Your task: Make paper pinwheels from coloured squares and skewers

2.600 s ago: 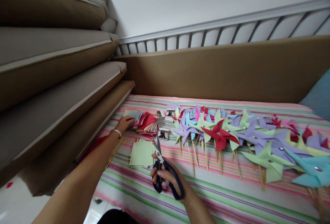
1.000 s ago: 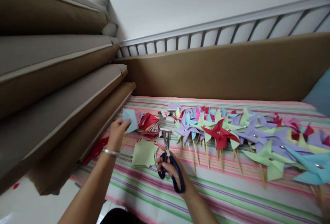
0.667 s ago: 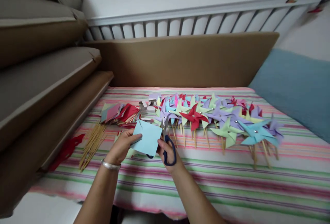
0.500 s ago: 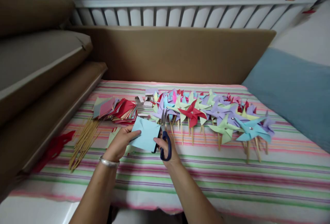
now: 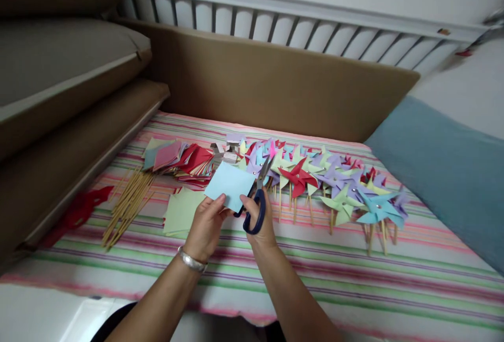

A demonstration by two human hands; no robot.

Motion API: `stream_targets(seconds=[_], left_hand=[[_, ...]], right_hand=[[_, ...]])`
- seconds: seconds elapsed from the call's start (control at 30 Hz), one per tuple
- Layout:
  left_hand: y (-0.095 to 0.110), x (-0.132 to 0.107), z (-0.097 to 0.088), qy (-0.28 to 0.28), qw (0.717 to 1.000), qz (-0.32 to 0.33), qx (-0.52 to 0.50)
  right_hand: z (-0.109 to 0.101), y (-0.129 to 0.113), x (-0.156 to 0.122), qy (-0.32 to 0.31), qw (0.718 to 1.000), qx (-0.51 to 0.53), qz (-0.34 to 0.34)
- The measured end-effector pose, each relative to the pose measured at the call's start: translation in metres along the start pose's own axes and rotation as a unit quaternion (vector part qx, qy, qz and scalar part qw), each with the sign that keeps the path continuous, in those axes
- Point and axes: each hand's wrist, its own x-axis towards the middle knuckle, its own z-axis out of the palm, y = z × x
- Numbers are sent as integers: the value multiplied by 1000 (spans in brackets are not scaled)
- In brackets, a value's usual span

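Note:
A square sheet of light blue paper (image 5: 230,183) is pinched at its lower edge by my left hand (image 5: 207,223), thumb on top. My right hand (image 5: 260,221) has its fingers through the navy handles of a pair of scissors (image 5: 262,176), whose blades point up and away beside the sheet's right edge. The right thumb also presses on the paper's lower right corner. Under and left of the sheet lie pale green paper squares (image 5: 181,210). Behind them is a spread stack of coloured paper squares (image 5: 192,161).
Paper pinwheels on sticks (image 5: 299,176) fill the right side of the striped cloth (image 5: 315,289). Wooden sticks (image 5: 129,208) and a red plastic bag (image 5: 84,208) lie at left. Small white boxes (image 5: 228,154) stand behind. Brown cushions (image 5: 118,116) and a board (image 5: 275,82) bound the area.
The blue sheet has turned and tilted up, and my left hand has shifted from its left side to its lower edge. The scissors now lean rightward. The view has tilted.

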Motion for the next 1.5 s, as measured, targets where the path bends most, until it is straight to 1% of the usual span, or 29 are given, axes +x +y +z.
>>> stream_targets(seconds=[0.07, 0.17, 0.23, 0.33, 0.4, 0.47, 0.53, 0.6, 0.67, 0.83, 1.0, 1.23, 1.43, 1.5], left_hand=[[-2, 0, 2, 37, 999, 3, 25], [5, 5, -1, 89, 995, 8, 49], [17, 11, -7, 114, 992, 30, 52], [40, 18, -18, 147, 984, 88, 46], [54, 22, -25, 164, 977, 127, 44], [64, 25, -30, 174, 972, 152, 45], [68, 26, -32, 181, 969, 162, 46], [68, 26, -32, 180, 969, 161, 46], [66, 25, -31, 170, 972, 157, 45], [64, 23, -33, 154, 975, 154, 41], [62, 24, -35, 150, 976, 156, 33], [59, 24, -32, 146, 978, 145, 32], [59, 24, -33, 148, 978, 146, 32], [58, 23, -33, 152, 977, 147, 32]], right_hand=[[2, 1, -4, -20, 1000, -7, 11], [2, 6, -7, -54, 998, -19, 32], [2, 12, -7, -78, 995, -17, 66], [6, 18, -8, -133, 984, -18, 117], [8, 18, -14, -173, 975, -34, 135], [9, 15, -23, -206, 966, -46, 149], [9, 9, -34, -248, 949, -60, 183], [9, 4, -42, -294, 924, -77, 233], [9, 2, -47, -315, 906, -91, 270], [11, 1, -50, -311, 897, -103, 296], [15, 3, -50, -303, 898, -109, 299], [18, 6, -47, -263, 906, -116, 310], [17, 5, -48, -267, 901, -113, 323], [18, 5, -48, -260, 901, -113, 327]])
